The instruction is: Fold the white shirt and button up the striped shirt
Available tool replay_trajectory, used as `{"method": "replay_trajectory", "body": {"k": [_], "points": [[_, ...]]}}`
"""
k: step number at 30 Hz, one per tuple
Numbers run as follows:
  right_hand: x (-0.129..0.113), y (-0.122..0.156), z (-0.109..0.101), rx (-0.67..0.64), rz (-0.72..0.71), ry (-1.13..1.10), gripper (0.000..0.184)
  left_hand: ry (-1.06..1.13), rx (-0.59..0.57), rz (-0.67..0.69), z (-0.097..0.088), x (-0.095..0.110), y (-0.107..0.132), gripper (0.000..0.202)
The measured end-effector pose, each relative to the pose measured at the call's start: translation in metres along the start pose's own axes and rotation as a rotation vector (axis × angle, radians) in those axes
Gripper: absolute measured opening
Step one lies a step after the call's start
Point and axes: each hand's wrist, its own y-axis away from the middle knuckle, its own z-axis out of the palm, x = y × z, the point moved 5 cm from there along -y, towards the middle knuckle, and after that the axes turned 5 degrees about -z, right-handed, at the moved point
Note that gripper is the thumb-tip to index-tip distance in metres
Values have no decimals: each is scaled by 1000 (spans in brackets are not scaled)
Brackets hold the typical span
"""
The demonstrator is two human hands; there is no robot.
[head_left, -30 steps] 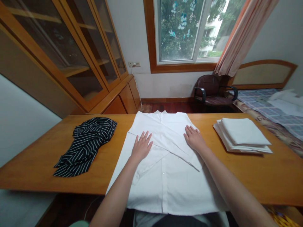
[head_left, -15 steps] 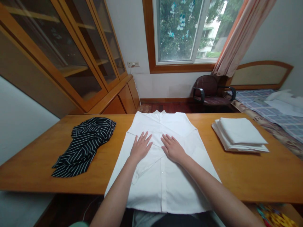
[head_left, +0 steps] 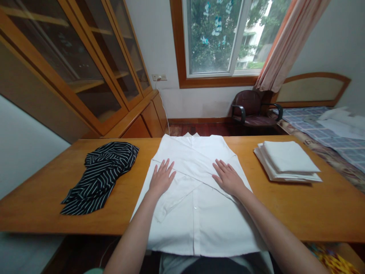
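Observation:
A white button-front shirt lies spread on the wooden table, its collar end at the far edge and its hem over the near edge. Its sleeves are crossed over the front. My left hand rests flat on the left side of the shirt, fingers spread. On the right side, my right hand presses flat on the cloth with its fingers stretched out. Neither hand grips anything.
Left on the table lies a crumpled black-and-white striped cloth. A stack of folded white cloth sits at the right. Beyond are a brown armchair, a bed and a glass-fronted cabinet.
My hands have slid apart across the shirt, the left hand a little to the left and the right hand further to the right. Both stay flat on the cloth.

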Motion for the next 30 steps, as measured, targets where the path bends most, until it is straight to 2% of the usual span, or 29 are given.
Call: {"method": "replay_trajectory", "body": {"k": [6,10,13,18,21,23,25,30], "points": [[5,2,-1,4,13,7,57,-42,14,-41,-4,-21,11,57],[8,-1,-2,-11,33,-7,53,-37,-2,-94,-6,-20,16,55],[12,-4,-2,-11,45,-22,51,-25,13,-95,-12,4,20,52],[18,-11,-2,3,35,-35,48,55,31,220,-18,87,32,52],[22,-15,-1,5,31,-37,49,77,47,335,-12,120,38,55],[24,-16,-1,9,29,-33,48,76,44,358,-7,126,39,55],[26,-16,-1,11,35,-17,48,72,35,366,-3,124,39,56],[22,-13,-8,20,103,80,48,57,-37,374,-3,102,43,58]]}}
